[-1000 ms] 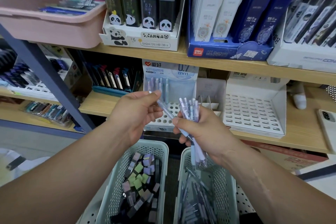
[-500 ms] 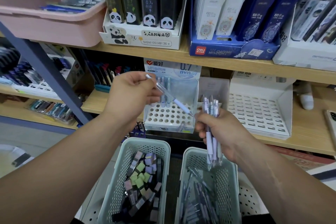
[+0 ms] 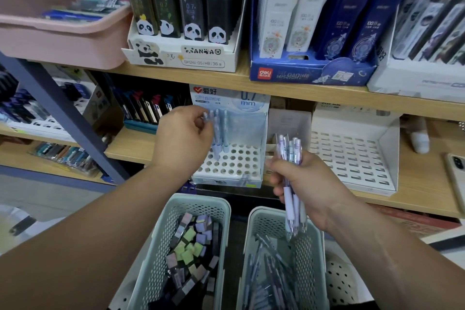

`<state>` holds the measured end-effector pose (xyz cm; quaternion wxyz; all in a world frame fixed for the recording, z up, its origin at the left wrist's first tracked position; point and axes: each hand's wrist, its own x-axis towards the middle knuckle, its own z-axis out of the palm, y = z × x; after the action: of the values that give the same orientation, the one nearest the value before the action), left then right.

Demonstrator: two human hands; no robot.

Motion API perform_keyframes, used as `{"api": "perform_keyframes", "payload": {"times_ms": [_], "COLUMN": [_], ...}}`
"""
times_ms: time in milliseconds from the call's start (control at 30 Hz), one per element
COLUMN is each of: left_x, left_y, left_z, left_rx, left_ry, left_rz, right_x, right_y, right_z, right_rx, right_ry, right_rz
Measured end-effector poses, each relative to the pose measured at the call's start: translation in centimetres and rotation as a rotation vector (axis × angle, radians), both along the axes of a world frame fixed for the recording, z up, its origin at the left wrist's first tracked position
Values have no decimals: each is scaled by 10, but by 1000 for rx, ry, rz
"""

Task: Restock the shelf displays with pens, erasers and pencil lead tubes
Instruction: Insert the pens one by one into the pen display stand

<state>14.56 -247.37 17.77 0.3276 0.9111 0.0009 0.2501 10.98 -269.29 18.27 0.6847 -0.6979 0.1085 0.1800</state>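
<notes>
My left hand (image 3: pixel 182 133) pinches the top of a pale blue pen (image 3: pixel 210 133) that stands upright over the white hole-grid display stand (image 3: pixel 234 162) on the lower shelf. A few other pens stand in the stand's back row. My right hand (image 3: pixel 305 182) grips a bundle of pale purple pens (image 3: pixel 290 166), held upright just right of the stand and above the right basket.
Two mint baskets sit below: the left basket (image 3: pixel 201 205) holds lead tubes, the right basket (image 3: pixel 256 239) loose pens. An empty white slotted display (image 3: pixel 357 158) stands right of the stand. Panda lead boxes (image 3: pixel 181 33), a pink bin (image 3: pixel 57 40) and blue Deli packs (image 3: pixel 314 73) fill the upper shelf. A phone (image 3: pixel 456 171) lies far right.
My left hand took one pen from the bundle, carried it up and back, and turned it upright over the stand's holes. My right hand drew rightward and down with the rest.
</notes>
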Motion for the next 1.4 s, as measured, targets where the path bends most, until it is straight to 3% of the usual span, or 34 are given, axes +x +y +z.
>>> {"api": "perform_keyframes", "payload": {"times_ms": [300,667,800,867,967,1067,1400], "left_x": [9,4,-6,-17,-40,-54,-50], "left_y": [-2,-6,-8,-17,-38,-45,-4], "left_z": [-4,-15,-6,7,20,18,13], "left_rx": [101,1,-17,-188,-616,-854,-1188], "left_ry": [20,176,155,183,391,550,459], "left_rz": [-10,40,62,11,-163,-234,-71], "right_x": [0,-2,-6,-9,-13,-17,-17], "right_y": [-6,-5,2,6,16,27,48], "right_z": [2,4,3,3,3,0,1], "right_rx": [38,156,133,108,80,79,69], "right_ry": [-4,-34,-84,-101,-129,-132,-43], "right_rz": [4,93,125,133,154,173,159]}}
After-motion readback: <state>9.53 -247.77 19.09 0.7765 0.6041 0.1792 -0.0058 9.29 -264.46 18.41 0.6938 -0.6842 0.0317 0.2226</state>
